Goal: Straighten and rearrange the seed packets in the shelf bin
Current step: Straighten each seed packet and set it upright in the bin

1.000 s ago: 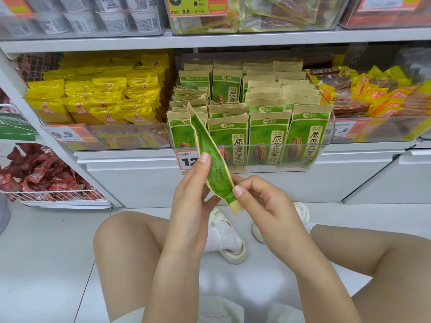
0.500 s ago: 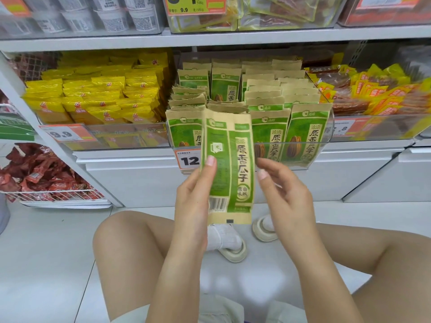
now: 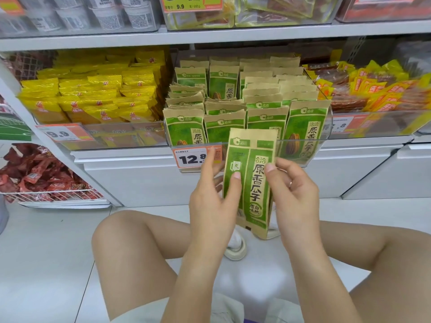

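Shop aisle, white floor tiles, low shelf (image 3: 233, 36) with clear bins; we crouch in front of it.

Grip: both hands hold one seed packet (image 3: 250, 180) upright, printed face toward us. Left hand (image 3: 211, 203) pinches its left edge, thumb on the front and fingers behind. Right hand (image 3: 295, 197) closes on its right edge, thumb tip on the front. The packet looks flat and uncreased, its top edge just overlapping the bin's clear front wall.

Directly beyond the grip: the shelf bin (image 3: 326, 145), with green seed packets standing in rows. The front row (image 3: 305, 134) stands upright and faces out. Further back on the left, several packets (image 3: 184, 99) lean and fan unevenly.

Just left of the grip, an orange price tag (image 3: 191, 158) is clipped to the bin front. Further left sit yellow packets (image 3: 98, 101).

Judgement: step in hand is checking and flattening a single packet out of the bin; rearranging is only partly done. The next move calls for lifting it over the front wall and sliding it upright into a row, face forward, without tipping its neighbours.
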`<state>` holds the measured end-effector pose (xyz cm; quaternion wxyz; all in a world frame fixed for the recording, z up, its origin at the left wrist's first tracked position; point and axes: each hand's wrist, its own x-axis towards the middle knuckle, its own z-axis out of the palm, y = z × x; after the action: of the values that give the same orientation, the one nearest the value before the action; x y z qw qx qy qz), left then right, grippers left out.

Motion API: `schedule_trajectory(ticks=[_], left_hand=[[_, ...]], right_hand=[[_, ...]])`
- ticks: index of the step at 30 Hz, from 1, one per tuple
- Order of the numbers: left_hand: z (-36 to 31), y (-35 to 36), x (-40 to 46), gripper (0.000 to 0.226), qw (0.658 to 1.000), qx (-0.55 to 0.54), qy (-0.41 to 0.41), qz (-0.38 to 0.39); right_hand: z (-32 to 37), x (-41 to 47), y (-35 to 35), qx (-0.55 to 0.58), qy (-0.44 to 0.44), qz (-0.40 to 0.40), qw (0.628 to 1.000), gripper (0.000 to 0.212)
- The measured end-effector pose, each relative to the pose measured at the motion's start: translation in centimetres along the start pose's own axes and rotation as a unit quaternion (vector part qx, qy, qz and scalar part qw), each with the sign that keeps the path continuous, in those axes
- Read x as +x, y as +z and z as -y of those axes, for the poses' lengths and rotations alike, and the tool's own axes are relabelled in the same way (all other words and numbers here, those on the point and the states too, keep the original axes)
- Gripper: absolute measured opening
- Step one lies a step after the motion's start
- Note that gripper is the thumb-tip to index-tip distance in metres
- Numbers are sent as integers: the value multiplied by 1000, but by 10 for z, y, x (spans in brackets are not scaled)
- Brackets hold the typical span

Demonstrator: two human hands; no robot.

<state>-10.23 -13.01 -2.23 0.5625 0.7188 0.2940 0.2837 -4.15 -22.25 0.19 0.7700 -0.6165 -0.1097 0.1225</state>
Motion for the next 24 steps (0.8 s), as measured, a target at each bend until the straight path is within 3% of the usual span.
schedule_trajectory(ticks=[2,7,11,16,24], left_hand=[[-3,5,-3,52,998,30,44,-23],[-11,6,-4,38,998,-3,47,-49],[-13,4,-4,28,993,75,60,-69],[-11,4,-6,33,986,122,74,-86],[-8,2,-5,28,986,108,66,-104]], right_hand=[[-3,-4,3,-23,-24,8,999,13],[-4,-8,7,-28,-51,31,998,14],[-3,-10,7,-23,-55,43,997,16],[-5,-11,9,-34,-49,49,997,16],[-7,-10,9,-44,-42,55,997,15]])
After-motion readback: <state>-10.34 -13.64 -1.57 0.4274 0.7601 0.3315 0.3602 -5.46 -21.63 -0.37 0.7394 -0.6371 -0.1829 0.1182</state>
